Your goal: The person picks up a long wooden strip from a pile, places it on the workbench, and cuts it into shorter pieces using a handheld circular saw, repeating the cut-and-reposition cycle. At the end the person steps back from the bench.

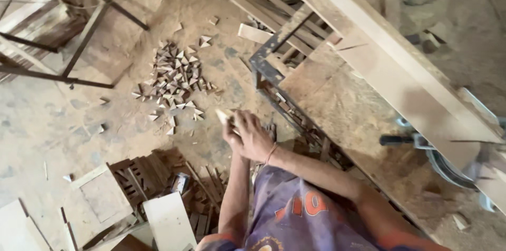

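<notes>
At centre frame both hands meet: the right hand lies over the left hand, and together they grip a small pale wood piece. Above them a heap of wooden triangles lies on the dusty floor. A sawdust-covered workbench fills the right side.

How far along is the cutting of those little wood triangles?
A pile of triangles already lies on the floor. Both hands, right hand over left hand, grip a small wood piece above it. Long boards lie uncut on the bench, so how much remains can't be told.
</notes>
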{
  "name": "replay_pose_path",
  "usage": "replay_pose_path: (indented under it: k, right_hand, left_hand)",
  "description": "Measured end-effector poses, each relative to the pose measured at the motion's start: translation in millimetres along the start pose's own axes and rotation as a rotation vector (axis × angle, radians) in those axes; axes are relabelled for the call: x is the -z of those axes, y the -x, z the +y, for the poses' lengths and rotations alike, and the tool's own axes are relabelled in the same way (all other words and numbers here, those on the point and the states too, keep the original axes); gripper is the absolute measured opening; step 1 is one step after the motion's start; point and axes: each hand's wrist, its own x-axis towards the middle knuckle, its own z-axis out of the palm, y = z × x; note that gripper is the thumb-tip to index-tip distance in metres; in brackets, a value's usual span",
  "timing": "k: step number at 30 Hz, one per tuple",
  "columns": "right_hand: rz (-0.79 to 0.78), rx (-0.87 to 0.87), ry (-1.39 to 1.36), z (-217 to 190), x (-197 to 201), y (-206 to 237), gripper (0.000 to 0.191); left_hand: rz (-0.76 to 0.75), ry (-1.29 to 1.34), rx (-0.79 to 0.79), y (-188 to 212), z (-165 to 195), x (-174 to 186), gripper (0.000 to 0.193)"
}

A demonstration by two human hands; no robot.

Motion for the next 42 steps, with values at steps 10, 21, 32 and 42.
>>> replay_pose_path:
  k: [10,21,32,42]
  right_hand:
    - [-0.279,-0.093,0.097,40.7,-13.5,37.4,0.079]
    - [0.25,-0.802,0.024,143.6,40.9,196.5,0.078]
    - [0.601,-1.182,-0.257,101.0,-16.6,395.2,0.065]
    - [0.99,-1.801,-0.425,27.7,-177.5,642.5,0.062]
  left_hand:
    - [0.36,-0.255,-0.435,-96.6,219.8,1.1,0.072]
    - [0.183,-1.664,0.463,-26.4,11.9,31.3,0.074]
    - [-1.111,-2.481,0.807,49.6,-142.4,45.2,0.067]
    - [-1.565,-2.558,0.874,187.4,-255.3,52.5,0.062]
